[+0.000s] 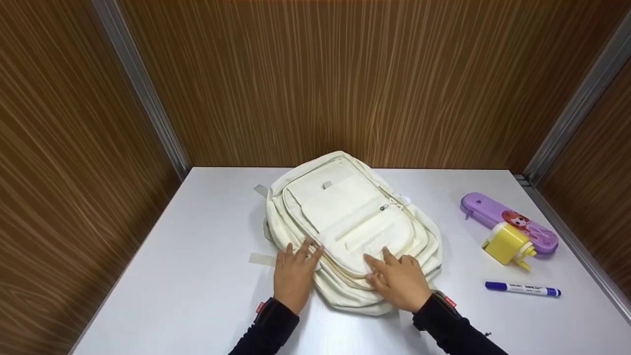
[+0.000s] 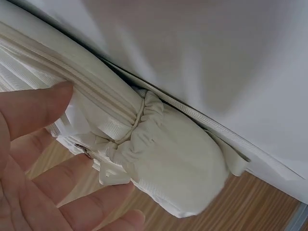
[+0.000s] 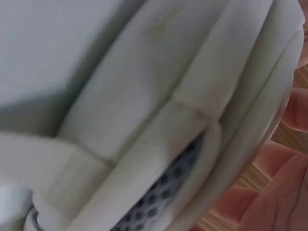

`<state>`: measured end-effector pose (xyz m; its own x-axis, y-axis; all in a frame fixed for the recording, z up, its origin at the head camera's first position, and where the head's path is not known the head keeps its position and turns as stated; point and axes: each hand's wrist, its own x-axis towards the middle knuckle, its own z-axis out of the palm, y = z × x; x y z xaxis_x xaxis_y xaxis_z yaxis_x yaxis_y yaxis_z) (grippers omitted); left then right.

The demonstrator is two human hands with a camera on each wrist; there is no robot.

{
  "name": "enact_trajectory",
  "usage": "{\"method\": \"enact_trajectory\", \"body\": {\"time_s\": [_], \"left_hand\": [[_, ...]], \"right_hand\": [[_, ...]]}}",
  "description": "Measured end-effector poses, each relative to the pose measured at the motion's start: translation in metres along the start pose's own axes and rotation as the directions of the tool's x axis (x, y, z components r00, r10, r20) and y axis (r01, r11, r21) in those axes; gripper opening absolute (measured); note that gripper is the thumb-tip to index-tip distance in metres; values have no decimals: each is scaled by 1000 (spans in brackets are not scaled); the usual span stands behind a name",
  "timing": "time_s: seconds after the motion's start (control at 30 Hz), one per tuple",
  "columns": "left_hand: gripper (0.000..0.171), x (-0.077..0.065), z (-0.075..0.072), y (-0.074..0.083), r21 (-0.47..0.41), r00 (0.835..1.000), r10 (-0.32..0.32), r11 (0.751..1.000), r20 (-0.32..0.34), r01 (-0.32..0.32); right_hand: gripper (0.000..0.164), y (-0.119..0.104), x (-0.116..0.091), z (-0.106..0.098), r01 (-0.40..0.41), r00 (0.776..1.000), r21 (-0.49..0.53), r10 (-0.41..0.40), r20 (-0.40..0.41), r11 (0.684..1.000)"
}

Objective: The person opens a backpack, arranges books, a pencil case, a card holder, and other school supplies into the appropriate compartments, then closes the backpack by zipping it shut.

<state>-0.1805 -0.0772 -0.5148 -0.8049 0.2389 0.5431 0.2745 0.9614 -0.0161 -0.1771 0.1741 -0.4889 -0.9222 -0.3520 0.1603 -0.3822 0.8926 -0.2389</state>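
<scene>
A cream backpack point(image 1: 345, 217) lies on the table with its front pockets and zippers facing up. My left hand point(image 1: 295, 276) is at its lower left side, fingers spread over the edge near the zipper. In the left wrist view, the fingers point(image 2: 72, 183) stand loosely apart beside the gathered side pocket point(image 2: 178, 159), pinching nothing. My right hand point(image 1: 399, 281) rests on the lower front of the bag with fingers extended. The right wrist view has the hand point(image 3: 284, 187) at the bag's far edge, past a strap point(image 3: 159, 139); its fingertips are partly hidden there.
On the table's right side lie a purple pencil case point(image 1: 485, 207), a yellow pencil sharpener point(image 1: 508, 243) against it, and a blue-and-white marker point(image 1: 523, 289). Wood-grain panels point(image 1: 315, 84) enclose the white table point(image 1: 187, 276) at the back and both sides.
</scene>
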Motion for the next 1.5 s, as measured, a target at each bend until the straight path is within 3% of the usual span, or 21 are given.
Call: {"method": "enact_trajectory", "body": {"time_s": [0.2,0.33,0.43,0.5,0.6,0.77,0.93,1.13,1.5], "left_hand": [[59,4,1,-2,37,998,-37,999,51,36],[56,3,-3,15,27,998,55,998,22,-55],[48,3,-8,33,-30,992,129,991,-1,-129],[48,1,-11,45,-77,985,169,983,14,-168],[58,-1,-15,61,-113,969,226,970,97,-215],[71,-6,-11,73,-116,944,253,965,210,-233],[71,-6,-6,74,-74,948,262,965,181,-253],[68,-7,-9,67,-56,951,262,965,163,-256],[62,-7,-14,35,-118,958,228,971,174,-210]], "right_hand": [[44,2,-2,5,27,1000,51,-27,-2,998],[45,18,3,-3,-12,1000,204,16,-15,979],[49,36,11,-14,-59,997,302,74,-36,951],[51,50,17,-21,-88,992,293,110,-58,952],[54,71,26,-30,-131,986,205,148,-71,970],[62,96,33,-31,-221,975,117,217,46,968],[61,105,30,-23,-242,966,104,231,113,965],[57,99,22,-20,-222,975,39,221,37,974],[60,74,5,-12,-204,979,-59,203,-26,977]]}}
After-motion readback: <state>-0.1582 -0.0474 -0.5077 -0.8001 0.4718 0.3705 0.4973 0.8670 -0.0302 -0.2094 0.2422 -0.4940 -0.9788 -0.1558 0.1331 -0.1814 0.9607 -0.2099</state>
